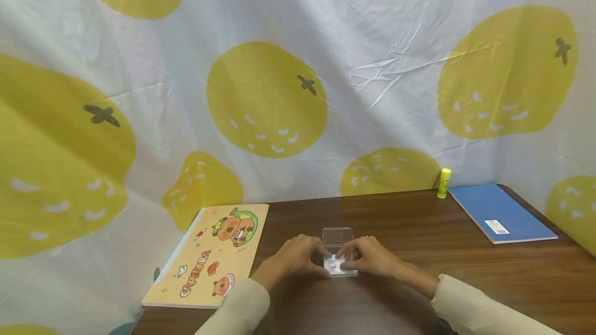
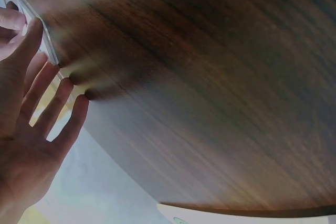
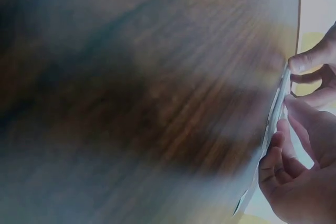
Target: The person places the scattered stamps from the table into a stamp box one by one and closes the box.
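A small clear plastic case stands on the table with its lid raised at the back. White cards with a small red and dark print lie in its near half. My left hand holds the case's left side, thumb at the near corner and index finger farther back; its other fingers extend fairly straight in the left wrist view. From the right, my right hand pinches at the cards with thumb and fingers. The fingers hide part of the cards. The right wrist view shows the case edge-on, both hands at it.
A tan capybara notebook lies at the left. Toward the back right stand a yellow glue stick and, beside it, a flat blue spiral notebook. A fruit-patterned curtain hangs behind the brown wooden table.
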The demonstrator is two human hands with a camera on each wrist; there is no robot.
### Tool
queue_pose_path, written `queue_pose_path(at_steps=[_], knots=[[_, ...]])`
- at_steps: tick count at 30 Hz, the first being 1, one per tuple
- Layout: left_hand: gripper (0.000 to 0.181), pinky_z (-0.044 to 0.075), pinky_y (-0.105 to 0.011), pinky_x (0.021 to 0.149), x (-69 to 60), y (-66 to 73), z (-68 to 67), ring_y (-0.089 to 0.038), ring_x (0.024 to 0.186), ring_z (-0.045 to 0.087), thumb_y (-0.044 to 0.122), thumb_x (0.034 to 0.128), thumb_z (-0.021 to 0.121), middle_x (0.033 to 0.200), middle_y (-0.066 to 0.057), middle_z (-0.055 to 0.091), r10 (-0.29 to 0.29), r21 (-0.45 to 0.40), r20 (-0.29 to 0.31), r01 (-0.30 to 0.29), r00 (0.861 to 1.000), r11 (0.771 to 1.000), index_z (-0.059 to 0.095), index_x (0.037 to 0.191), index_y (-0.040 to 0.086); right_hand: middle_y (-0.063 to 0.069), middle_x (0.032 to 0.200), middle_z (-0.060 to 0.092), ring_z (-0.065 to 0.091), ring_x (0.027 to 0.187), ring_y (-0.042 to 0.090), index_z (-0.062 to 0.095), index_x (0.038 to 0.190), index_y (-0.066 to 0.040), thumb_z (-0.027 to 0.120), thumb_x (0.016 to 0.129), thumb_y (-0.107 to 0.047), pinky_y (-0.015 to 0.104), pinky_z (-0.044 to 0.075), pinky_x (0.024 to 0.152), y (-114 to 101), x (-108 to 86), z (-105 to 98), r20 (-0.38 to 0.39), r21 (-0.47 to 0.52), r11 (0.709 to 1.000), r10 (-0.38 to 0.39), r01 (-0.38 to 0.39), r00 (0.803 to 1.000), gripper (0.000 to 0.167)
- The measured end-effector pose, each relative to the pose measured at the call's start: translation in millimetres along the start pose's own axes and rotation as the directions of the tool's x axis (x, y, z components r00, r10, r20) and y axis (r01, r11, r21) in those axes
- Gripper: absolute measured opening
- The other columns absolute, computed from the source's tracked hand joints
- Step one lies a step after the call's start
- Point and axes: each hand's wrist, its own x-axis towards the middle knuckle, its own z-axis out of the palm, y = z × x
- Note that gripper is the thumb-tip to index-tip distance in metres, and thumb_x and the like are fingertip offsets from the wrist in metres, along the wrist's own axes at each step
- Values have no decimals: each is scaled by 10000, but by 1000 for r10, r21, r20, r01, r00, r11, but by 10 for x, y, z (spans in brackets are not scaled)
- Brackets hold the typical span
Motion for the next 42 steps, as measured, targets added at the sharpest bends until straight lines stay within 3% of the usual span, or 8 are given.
queue_pose_path(at_steps=[9,19,26,32,42], knots=[[439,533,-456,1007,-5,6,-8,-189,1232,643,490,781,888,1274,48,714,4,14,4,-4,1000,1000,811,1159,280,-12,842,739,667,715,56,794,1028,-49,835,865,-131,200,549,628,-43,9,20,-7,12,1000,29,-29,1000,186],[434,560,-398,928,8,15,-16,-105,1097,666,498,772,892,1112,138,719,24,7,-3,-24,1000,1000,814,1147,294,-40,834,721,576,661,27,811,1024,-88,834,863,-164,206,506,578,-107,37,26,-15,-10,996,92,-92,996,180],[426,560,-404,931,0,3,-11,-115,1095,672,486,781,891,1122,135,723,28,-5,-5,-28,1000,1000,811,1147,282,-1,879,747,589,714,67,807,1006,-106,849,852,-168,217,497,606,-112,33,41,-48,-54,996,63,-66,997,172],[422,558,-395,920,-4,-5,-26,-106,1070,670,485,782,891,1104,135,722,27,7,-3,-27,1000,1000,812,1142,280,10,917,716,621,784,151,808,951,-131,822,874,-135,219,504,661,-131,12,47,-49,-32,999,30,-32,998,78],[425,557,-430,943,17,18,-21,-130,1111,667,498,790,882,1122,128,721,6,23,20,-7,1000,1000,811,1147,279,15,902,651,534,693,34,818,958,-141,806,892,-138,212,494,586,-128,-1,68,-37,-36,996,82,-83,996,66]])
